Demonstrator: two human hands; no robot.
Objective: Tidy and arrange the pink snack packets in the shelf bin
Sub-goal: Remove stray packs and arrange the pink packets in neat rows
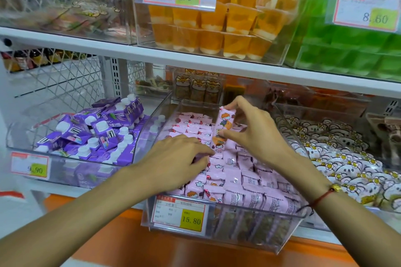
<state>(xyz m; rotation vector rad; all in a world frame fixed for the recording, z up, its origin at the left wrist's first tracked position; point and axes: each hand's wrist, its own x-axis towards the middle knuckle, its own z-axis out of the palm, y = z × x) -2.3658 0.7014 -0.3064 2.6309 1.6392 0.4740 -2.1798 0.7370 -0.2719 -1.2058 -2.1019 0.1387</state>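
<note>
1. Lower centre: clear bin [227, 221] on the shelf edge, price tag [181, 214] reading 15.80 on its front wall.
2. Inside bin: pink packets [230, 178] packed in rough rows, filling it from front wall to back; near right ones standing on edge, left rows lying flat.
3. Left hand [175, 158] at frame centre, palm down on the left rows, fingers curled, tips pressed into the packets. Cannot tell whether gripping one.
4. Right hand [256, 134] just beyond, centre-right, over the bin's middle. Thumb and fingers pinching a long strip [223, 130] of pink packets with cartoon prints, held upright on edge, running front to back.
5. Red cord bracelet [321, 199] on right wrist.
6. Left of frame: bin of purple cartons [95, 134], tag 9.90.
7. Right of frame: bin of white flower-print packets [338, 158].
8. Upper shelf, centre: orange jelly cups [217, 30], tag 8.60; green packs [347, 50] at upper right.
</note>
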